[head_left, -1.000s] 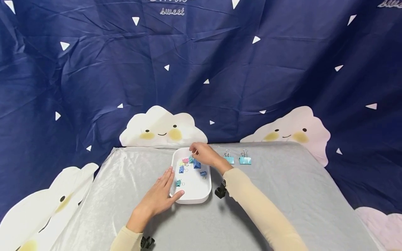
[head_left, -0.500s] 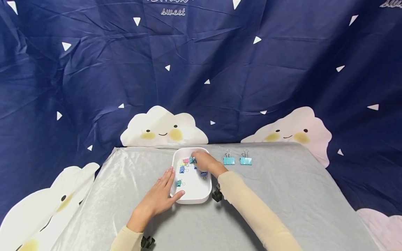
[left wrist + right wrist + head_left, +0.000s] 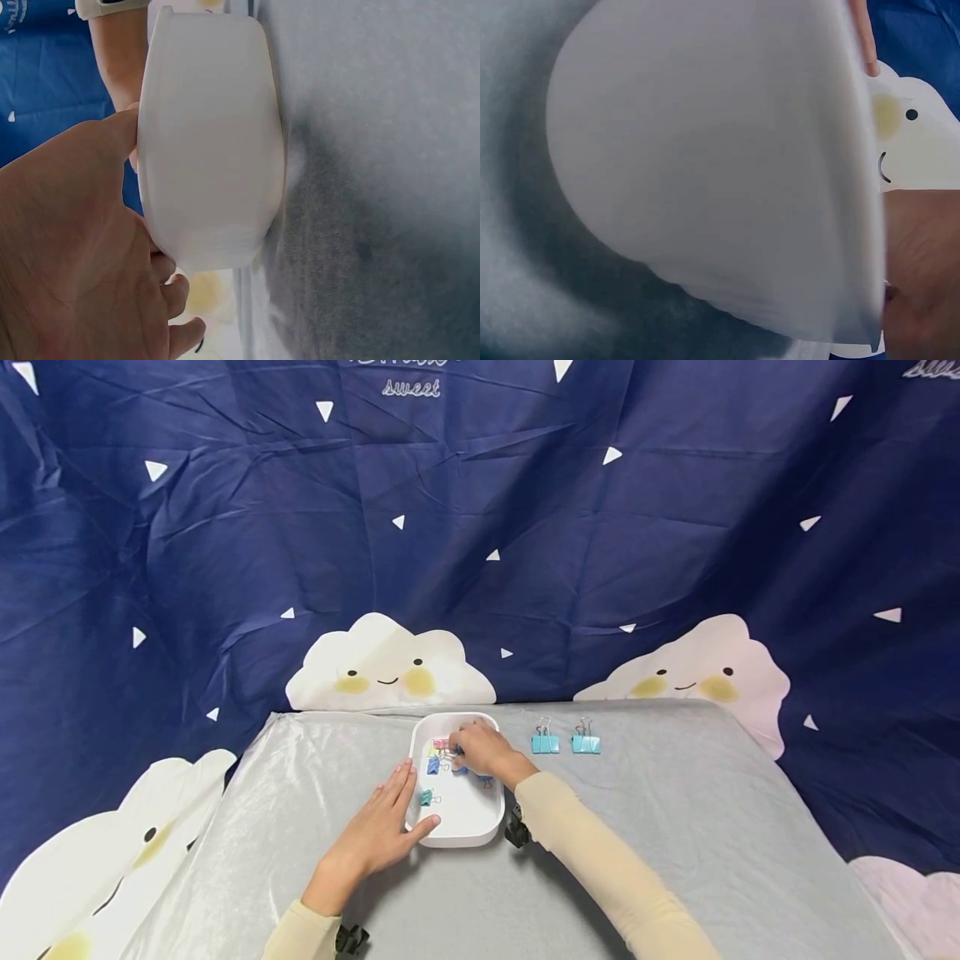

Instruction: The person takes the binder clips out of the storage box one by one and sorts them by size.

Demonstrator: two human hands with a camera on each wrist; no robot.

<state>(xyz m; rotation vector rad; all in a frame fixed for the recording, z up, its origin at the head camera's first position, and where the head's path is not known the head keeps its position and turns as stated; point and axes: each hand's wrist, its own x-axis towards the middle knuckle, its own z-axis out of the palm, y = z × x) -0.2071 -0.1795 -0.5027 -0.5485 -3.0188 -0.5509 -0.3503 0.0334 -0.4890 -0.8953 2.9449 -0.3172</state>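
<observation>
A white rectangular tray point(image 3: 465, 842) holds several small binder clips. My left hand point(image 3: 378, 831) rests along its left rim, fingers straight and thumb over the near corner; the left wrist view shows that hand point(image 3: 82, 225) against the tray's side. My right hand point(image 3: 483, 750) reaches inside, fingers bent down among the clips at the far end. I cannot tell whether they pinch one. Left of those fingertips lie a pink binder clip point(image 3: 441, 744) and a blue binder clip point(image 3: 433, 766). A teal binder clip point(image 3: 426, 797) lies nearer me. Blue clips show partly under the right hand.
Two larger light-blue binder clips, a left one point(image 3: 545, 744) and a right one point(image 3: 586, 744), stand handles up on the grey cloth point(image 3: 637, 810), right of the tray. A dark blue curtain point(image 3: 525, 527) with clouds hangs behind the table's far edge.
My right hand has come down from the tray's far rim to the clips inside, then shifted slightly left over them. It now covers the teal clip there. My left hand stays put.
</observation>
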